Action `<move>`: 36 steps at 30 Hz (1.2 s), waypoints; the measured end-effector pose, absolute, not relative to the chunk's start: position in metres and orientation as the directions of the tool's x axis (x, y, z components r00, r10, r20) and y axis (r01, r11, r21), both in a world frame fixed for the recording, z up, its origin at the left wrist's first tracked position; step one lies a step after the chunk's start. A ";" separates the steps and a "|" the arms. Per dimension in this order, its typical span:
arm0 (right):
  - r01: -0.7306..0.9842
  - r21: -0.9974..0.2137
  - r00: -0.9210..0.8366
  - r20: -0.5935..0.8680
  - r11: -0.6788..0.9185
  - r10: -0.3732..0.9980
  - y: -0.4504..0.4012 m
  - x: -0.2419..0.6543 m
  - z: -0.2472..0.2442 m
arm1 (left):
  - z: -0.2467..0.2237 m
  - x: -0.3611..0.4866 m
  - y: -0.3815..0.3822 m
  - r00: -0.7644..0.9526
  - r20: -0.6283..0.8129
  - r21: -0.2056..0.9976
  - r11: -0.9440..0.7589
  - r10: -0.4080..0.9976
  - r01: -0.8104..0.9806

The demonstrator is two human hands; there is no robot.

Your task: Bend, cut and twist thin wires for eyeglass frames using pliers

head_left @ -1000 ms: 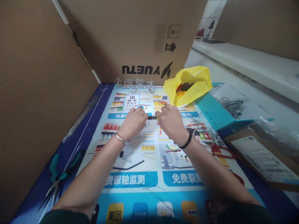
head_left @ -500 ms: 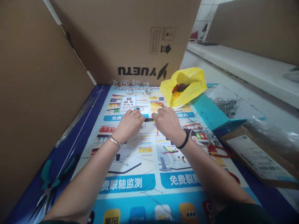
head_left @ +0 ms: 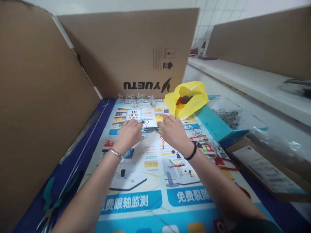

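Observation:
My right hand is wrapped round small pliers with dark jaws and a bit of yellow at the grip. The jaws point left, their tips slightly spread, close to the fingers of my left hand. Those fingers are pinched together; what they hold, if anything, is too small to make out. Below the pliers lies a thin red cord on the printed sheet.
A yellow bag with coloured items stands at the back right. Beside it are a teal box with tangled wire and a carton. Red-handled scissors lie right, teal-handled pliers left. Cardboard walls enclose the back and left.
My hands have drawn a little apart, my left hand shifting left. More of the pliers' jaws shows, now spread. The whole view has tipped upward.

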State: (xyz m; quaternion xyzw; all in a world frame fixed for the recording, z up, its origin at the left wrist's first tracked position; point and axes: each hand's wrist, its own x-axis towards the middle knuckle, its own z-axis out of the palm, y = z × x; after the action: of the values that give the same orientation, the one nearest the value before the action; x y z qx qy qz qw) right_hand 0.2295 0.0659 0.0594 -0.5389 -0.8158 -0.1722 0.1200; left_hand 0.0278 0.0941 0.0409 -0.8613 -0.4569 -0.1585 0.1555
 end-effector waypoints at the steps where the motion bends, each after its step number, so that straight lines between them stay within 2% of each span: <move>1: 0.925 0.120 -0.378 0.374 0.361 0.847 0.068 0.233 0.060 | 0.043 0.022 0.098 0.459 0.435 -0.055 -0.486 0.775 0.872; 3: 0.925 0.058 -0.373 0.312 0.374 0.874 0.073 0.244 0.057 | 0.045 0.011 0.105 0.314 0.437 0.144 -0.410 0.843 0.901; 6: 0.924 0.029 -0.381 0.151 0.381 0.912 0.083 0.262 0.042 | 0.047 -0.003 0.111 0.137 0.382 0.453 -0.315 0.914 0.834; 9: 0.923 0.008 -0.385 0.025 0.385 0.923 0.091 0.274 0.021 | 0.044 -0.007 0.111 0.026 0.307 0.663 -0.233 0.951 0.711; 12: 0.919 -0.018 -0.393 0.067 0.395 0.917 0.094 0.276 0.009 | 0.037 -0.005 0.107 -0.031 0.248 0.811 -0.190 0.968 0.553; 14: 0.901 -0.119 -0.399 0.153 0.418 0.904 0.094 0.269 0.007 | 0.030 -0.002 0.104 -0.056 0.216 0.883 -0.170 0.975 0.438; 16: 0.829 -0.338 -0.403 0.190 0.445 0.895 0.092 0.257 0.007 | 0.023 0.000 0.101 -0.076 0.200 0.930 -0.164 0.977 0.330; 19: 0.582 -0.714 -0.409 0.156 0.389 0.899 0.086 0.233 0.005 | 0.013 0.004 0.095 -0.089 0.198 0.966 -0.179 0.976 0.185; 22: 0.335 -0.897 -0.352 0.165 0.289 0.921 0.083 0.213 -0.002 | 0.007 0.008 0.090 -0.079 0.168 0.984 -0.164 0.983 0.064; 26: 0.135 -0.959 -0.270 0.208 0.251 0.940 0.085 0.206 -0.011 | 0.006 0.013 0.086 -0.027 0.104 0.993 -0.105 0.994 -0.048; 29: 0.039 -0.979 -0.277 0.184 0.202 0.943 0.087 0.209 -0.011 | 0.007 0.016 0.085 0.018 0.050 0.992 -0.048 0.999 -0.120; 33: 0.003 -0.979 -0.307 0.193 0.204 0.932 0.089 0.212 -0.005 | 0.009 0.018 0.085 0.038 0.015 0.988 -0.009 0.999 -0.157; 36: 0.022 -0.987 -0.324 0.144 0.159 0.935 0.088 0.211 -0.004 | 0.009 0.019 0.084 0.040 0.009 0.987 -0.002 0.999 -0.162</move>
State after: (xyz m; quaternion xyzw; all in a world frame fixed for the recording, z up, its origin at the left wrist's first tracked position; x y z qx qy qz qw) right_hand 0.2113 0.0879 -0.0039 -0.3835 -0.6236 0.5227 0.4368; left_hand 0.0185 0.0836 0.0093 -0.4693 -0.4460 -0.5300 -0.5478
